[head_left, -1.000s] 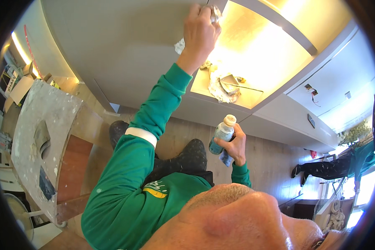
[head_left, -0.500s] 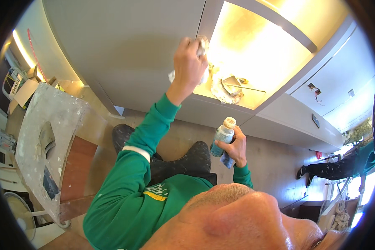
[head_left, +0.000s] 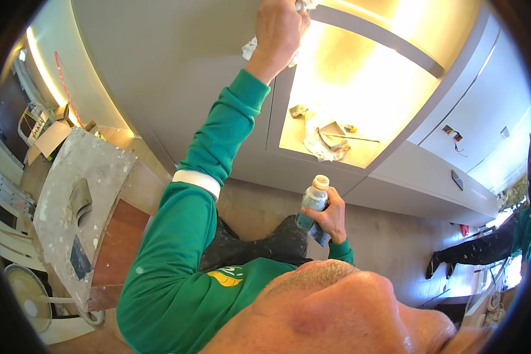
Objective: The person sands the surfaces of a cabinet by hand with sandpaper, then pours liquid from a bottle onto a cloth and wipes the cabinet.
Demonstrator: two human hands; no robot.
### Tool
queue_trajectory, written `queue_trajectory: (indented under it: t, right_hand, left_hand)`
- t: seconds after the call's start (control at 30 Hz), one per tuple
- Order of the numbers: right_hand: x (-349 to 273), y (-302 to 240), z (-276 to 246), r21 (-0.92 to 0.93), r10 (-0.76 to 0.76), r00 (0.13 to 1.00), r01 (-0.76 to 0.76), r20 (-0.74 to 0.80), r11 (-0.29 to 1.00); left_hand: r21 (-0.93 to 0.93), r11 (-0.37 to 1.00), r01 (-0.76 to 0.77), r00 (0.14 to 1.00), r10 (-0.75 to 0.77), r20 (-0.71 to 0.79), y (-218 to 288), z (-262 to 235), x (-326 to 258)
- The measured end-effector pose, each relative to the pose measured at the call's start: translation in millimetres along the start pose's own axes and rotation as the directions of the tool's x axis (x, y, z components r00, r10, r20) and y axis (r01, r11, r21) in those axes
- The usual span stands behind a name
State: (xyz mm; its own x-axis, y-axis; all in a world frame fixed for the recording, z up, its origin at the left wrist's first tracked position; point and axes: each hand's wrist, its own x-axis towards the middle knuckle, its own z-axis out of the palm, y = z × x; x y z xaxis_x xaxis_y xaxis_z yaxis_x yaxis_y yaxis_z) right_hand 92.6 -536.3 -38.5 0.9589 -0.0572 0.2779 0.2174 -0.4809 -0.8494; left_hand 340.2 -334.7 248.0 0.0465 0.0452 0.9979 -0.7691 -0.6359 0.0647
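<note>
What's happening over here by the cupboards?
A person in a green long-sleeved top reaches the left hand up with a crumpled white cloth pressed against the edge of a grey cabinet panel. The right hand holds a small clear bottle with a pale cap upright, lower down. Crumpled paper and scraps lie on the lit yellow shelf.

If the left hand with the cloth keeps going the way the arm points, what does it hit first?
Most likely the grey frame edge of the lit yellow cabinet niche; the left hand with its white crumpled cloth seems already against it, though depth is unclear.
</note>
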Motion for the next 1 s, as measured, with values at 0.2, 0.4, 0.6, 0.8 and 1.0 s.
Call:
queue_trajectory:
  t: [0.2,0.4,0.6,0.8,1.0]
  right_hand:
    - [1.6,-9.6,10.9,0.006,-0.050,0.998,0.049,0.043,0.999]
    - [25.6,-37.0,21.5,0.184,-0.225,0.962,0.196,0.155,0.963]
    - [53.0,-104.6,72.8,0.421,-0.586,0.697,0.424,0.415,0.802]
    - [46.2,-142.9,129.6,0.583,-0.724,0.503,0.437,0.472,0.684]
    - [46.3,-165.0,150.3,0.616,-0.759,0.459,0.450,0.462,0.647]
  left_hand:
    - [-0.131,0.932,0.337,0.936,-0.316,0.155,13.9,-42.0,-164.1]
    - [-0.155,-0.025,0.988,0.082,-0.762,0.642,3.5,-205.5,-251.8]
    - [0.041,-0.323,0.946,-0.192,-0.452,0.871,32.2,-286.6,-263.6]
    - [-0.183,-0.668,0.721,-0.231,-0.481,0.846,32.6,-319.0,-256.4]
    - [-0.219,-0.606,0.765,-0.158,-0.506,0.848,26.9,-350.4,-243.3]
